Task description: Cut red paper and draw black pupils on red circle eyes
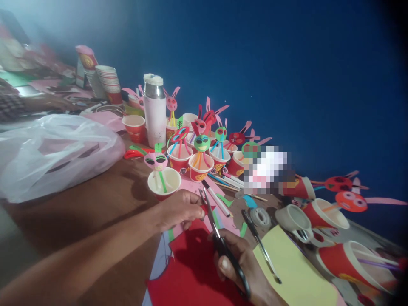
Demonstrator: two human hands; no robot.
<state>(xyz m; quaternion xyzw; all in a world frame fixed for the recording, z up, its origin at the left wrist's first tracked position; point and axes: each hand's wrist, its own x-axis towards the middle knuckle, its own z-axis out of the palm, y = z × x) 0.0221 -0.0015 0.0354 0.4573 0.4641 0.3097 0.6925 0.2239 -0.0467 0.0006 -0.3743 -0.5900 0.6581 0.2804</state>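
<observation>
My right hand (237,259) is closed round the black handles of a pair of scissors (219,242), whose blades stand slightly apart and point away from me. My left hand (181,212) pinches a small piece of red paper (204,211) beside the blades. Below both hands lies a large red sheet (191,276) with a cut upper edge, on top of a pale bluish sheet (153,263). A yellow sheet (290,272) with a black pen (261,246) on it is right of my right hand.
Red cups (200,168) with paper faces on straws stand beyond my hands, near a white flask (155,114). A plastic bag (60,153) lies left. Tape (260,216) and a mug (293,219) are at the right. Another person's arm (38,102) reaches in at far left.
</observation>
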